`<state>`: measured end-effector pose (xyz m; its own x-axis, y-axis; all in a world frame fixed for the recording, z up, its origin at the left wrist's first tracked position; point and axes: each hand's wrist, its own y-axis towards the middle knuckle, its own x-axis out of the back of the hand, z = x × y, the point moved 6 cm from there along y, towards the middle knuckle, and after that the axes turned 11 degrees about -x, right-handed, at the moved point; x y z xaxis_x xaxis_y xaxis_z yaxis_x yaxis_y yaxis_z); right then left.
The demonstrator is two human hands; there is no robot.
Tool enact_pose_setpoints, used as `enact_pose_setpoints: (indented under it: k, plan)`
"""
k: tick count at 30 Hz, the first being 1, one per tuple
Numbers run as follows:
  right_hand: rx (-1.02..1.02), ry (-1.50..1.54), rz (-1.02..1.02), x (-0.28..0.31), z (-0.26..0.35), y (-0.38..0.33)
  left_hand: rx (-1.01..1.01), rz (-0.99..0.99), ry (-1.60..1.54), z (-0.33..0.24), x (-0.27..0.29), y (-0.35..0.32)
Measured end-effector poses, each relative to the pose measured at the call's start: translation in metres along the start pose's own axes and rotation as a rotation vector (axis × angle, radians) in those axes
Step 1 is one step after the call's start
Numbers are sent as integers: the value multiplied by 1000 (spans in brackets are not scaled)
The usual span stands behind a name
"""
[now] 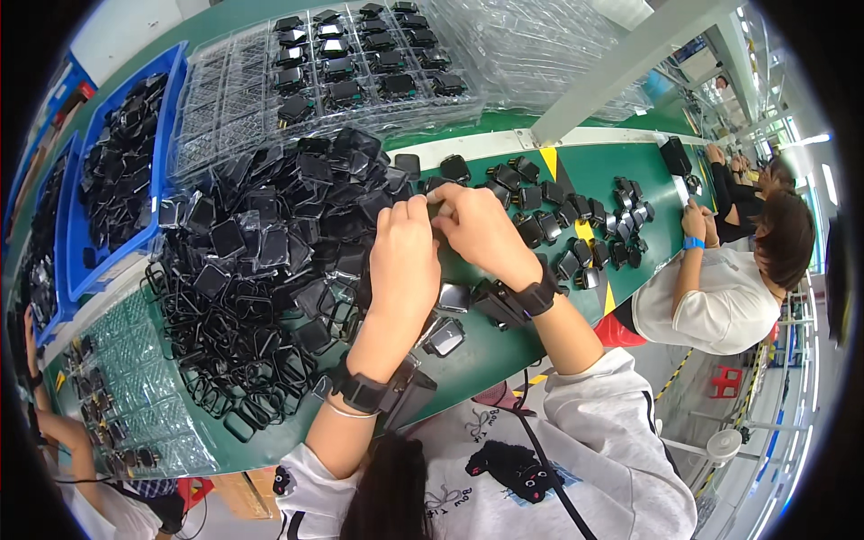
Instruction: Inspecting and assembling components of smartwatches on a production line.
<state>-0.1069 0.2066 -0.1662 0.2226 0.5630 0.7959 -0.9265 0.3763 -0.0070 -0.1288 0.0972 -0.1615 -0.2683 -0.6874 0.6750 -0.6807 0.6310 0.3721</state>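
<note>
My left hand (pixel 404 254) and my right hand (pixel 483 229) meet over the green table, their fingers pinched together. Whatever lies between the fingertips is too small and covered to make out. Just left of them is a heap of black square covers (pixel 270 202), some in clear film. Nearer to me lies a tangle of thin black square frames (pixel 247 337). Below my hands, by my wrists, rests a silver-and-black square watch-like case (pixel 444 337). To the right of my right hand stand several small black square watch-like units (pixel 531 196).
Blue bins (pixel 126 171) full of black parts stand at the left. At the back, a clear blister tray (pixel 225 85) holds rows of black units, beside stacked clear trays (pixel 540 54). A white post (pixel 621 76) rises behind. A co-worker (pixel 729 292) sits at the right.
</note>
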Motion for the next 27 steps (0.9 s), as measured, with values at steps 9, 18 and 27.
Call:
enact_pose_setpoints:
  k: [9, 18, 27]
  plan:
    - [-39, 1, 34, 0, -1, -2, -91, 68, 281, -6, -10, -3]
    - [-89, 669, 44, 91, -35, -98, -144, 175, 365, -19, -15, -2]
    - [-858, 849, -129, 25, -311, -254, -78, 177, 289, -17, -20, 6]
